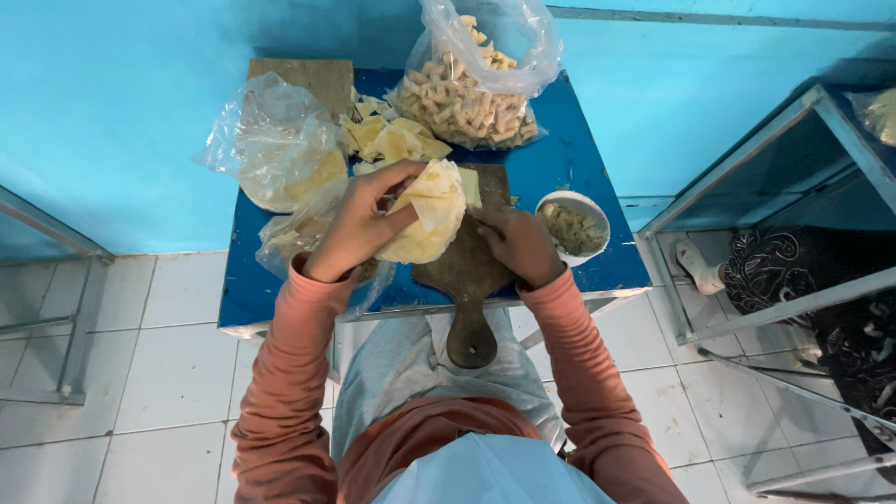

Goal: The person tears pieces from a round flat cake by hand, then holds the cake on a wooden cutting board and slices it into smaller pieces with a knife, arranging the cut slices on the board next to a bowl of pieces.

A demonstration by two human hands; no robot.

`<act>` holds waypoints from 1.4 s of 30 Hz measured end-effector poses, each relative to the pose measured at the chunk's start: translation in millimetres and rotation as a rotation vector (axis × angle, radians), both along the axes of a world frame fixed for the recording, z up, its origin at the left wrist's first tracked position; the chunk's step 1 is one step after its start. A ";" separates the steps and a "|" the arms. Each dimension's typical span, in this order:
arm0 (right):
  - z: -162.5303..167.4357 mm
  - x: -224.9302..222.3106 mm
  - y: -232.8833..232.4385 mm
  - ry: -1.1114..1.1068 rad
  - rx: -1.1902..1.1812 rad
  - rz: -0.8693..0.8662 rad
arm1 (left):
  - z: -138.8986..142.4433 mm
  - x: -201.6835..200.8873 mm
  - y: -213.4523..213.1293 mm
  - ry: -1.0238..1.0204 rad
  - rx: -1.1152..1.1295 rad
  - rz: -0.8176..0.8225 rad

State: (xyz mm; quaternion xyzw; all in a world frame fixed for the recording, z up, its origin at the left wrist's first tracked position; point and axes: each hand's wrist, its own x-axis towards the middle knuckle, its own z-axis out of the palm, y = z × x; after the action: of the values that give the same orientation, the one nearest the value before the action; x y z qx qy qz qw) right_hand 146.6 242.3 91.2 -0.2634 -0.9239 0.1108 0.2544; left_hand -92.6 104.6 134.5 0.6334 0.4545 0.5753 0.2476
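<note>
Dough sheets: a stack of thin, pale yellow dough sheets (pixel 427 217) is held just above the front of the table, over the wooden cutting board; the top sheets are folded over.
Left hand: the left hand (pixel 359 233) is clasped around the left side of the stack, thumb on top, fingers curled over the upper edge.
Right hand: the right hand (pixel 518 245) is pressed against the right edge of the stack, fingers bent; whether anything else is gripped in it cannot be told.
Cutting board: a dark wooden cutting board (pixel 469 280) with a rounded handle lies under the stack, its handle jutting past the table's near edge.
Bowl: a small white bowl (pixel 572 224) of brownish filling is set just right of the right hand.
Cut pieces: loose square dough pieces (pixel 387 138) are piled behind the stack.
Bags: a clear bag of rolled pieces (pixel 476 98) stands at the back; a crumpled clear bag (pixel 275 145) lies at the left.
Table: all of it rests on a blue table (pixel 551 163) against a turquoise wall.
</note>
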 end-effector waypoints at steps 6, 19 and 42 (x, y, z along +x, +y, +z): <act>7.7 -5.5 -4.2 0.111 0.029 0.084 | -18.2 2.0 7.5 -0.038 -0.024 -0.031; 34.2 73.4 -52.0 0.306 -0.511 -0.097 | -55.1 51.3 17.3 -0.571 -0.296 -0.344; 21.9 48.7 -52.5 0.777 -0.622 0.062 | -85.0 59.6 0.3 -0.097 -0.229 -0.258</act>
State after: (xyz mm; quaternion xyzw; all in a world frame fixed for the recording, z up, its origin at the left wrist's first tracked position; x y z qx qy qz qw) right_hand 195.4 189.8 113.0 -0.2384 -0.6913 0.4788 0.4858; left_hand -33.0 104.8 49.5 0.6256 0.4198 0.5129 0.4115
